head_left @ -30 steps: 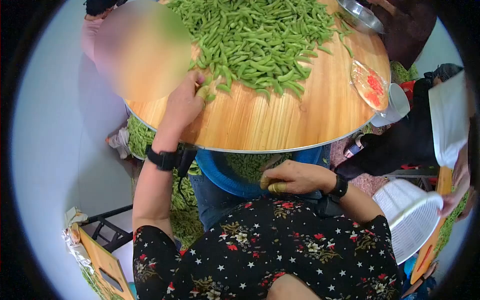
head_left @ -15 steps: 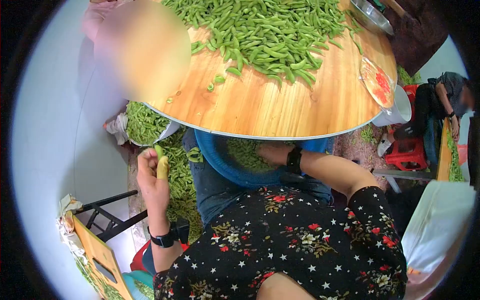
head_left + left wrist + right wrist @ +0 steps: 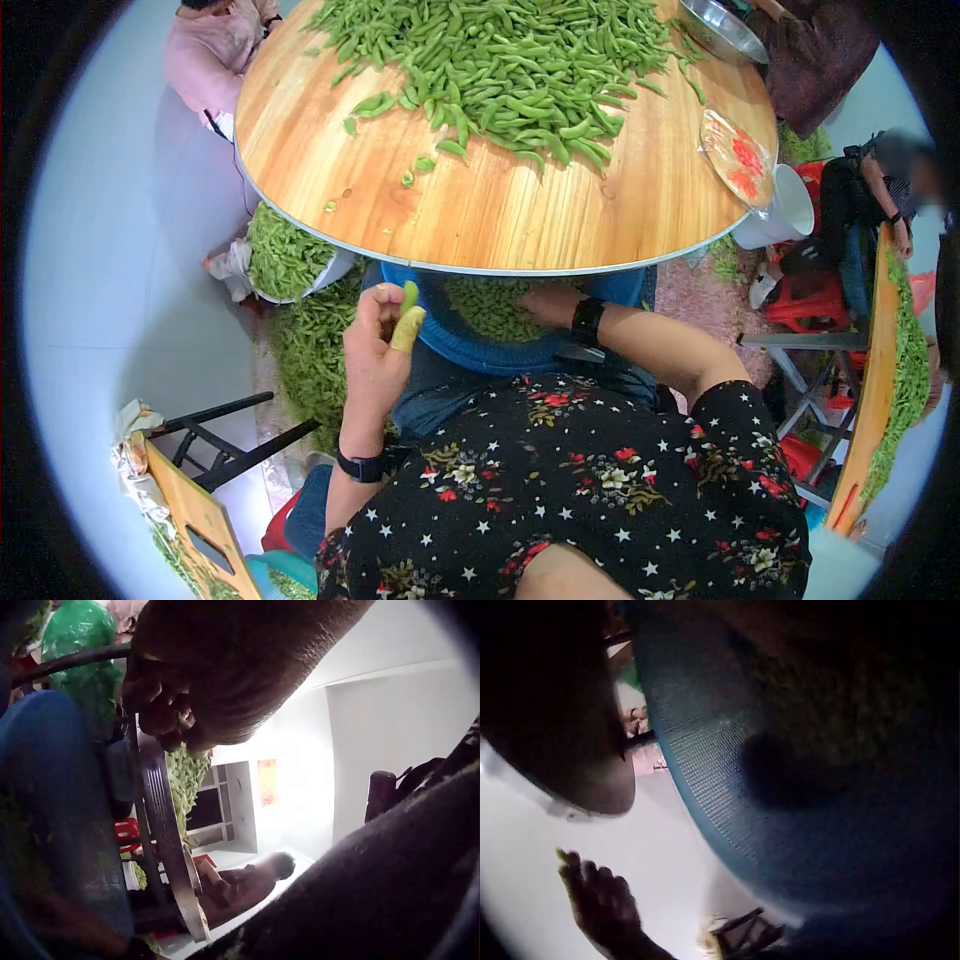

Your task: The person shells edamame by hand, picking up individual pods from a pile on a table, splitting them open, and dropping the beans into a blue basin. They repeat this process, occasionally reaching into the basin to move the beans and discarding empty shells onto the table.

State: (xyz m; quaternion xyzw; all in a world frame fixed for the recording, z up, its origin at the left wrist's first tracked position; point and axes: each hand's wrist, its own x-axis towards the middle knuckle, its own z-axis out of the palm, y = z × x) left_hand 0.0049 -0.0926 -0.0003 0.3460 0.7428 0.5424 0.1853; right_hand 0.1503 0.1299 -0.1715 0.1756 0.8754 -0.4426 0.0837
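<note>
My left hand (image 3: 375,345) pinches a green soybean pod (image 3: 410,294) between its fingers and thumb, by the left side of a blue basin (image 3: 450,354). A yellow cover (image 3: 407,330) wraps the thumb. In the right wrist view the left hand (image 3: 604,904) shows as a dark shape with curled fingers. My right hand (image 3: 550,303) reaches into the basin, over the green beans (image 3: 488,308) there; its fingertips are hidden. On the round wooden table (image 3: 480,215) lies a large heap of pods (image 3: 510,85), with a few loose ones near its edge.
A metal bowl (image 3: 725,32) and a plastic-wrapped disc with red marks (image 3: 738,160) sit at the table's right. Below stand a white bucket (image 3: 780,205) and a container of pods (image 3: 290,255). Other people sit around, one in a pink top (image 3: 210,55).
My left hand has come back from the pods at the table edge with one pod, then moved right to the basin. The right hand has gone from above the lap into the basin.
</note>
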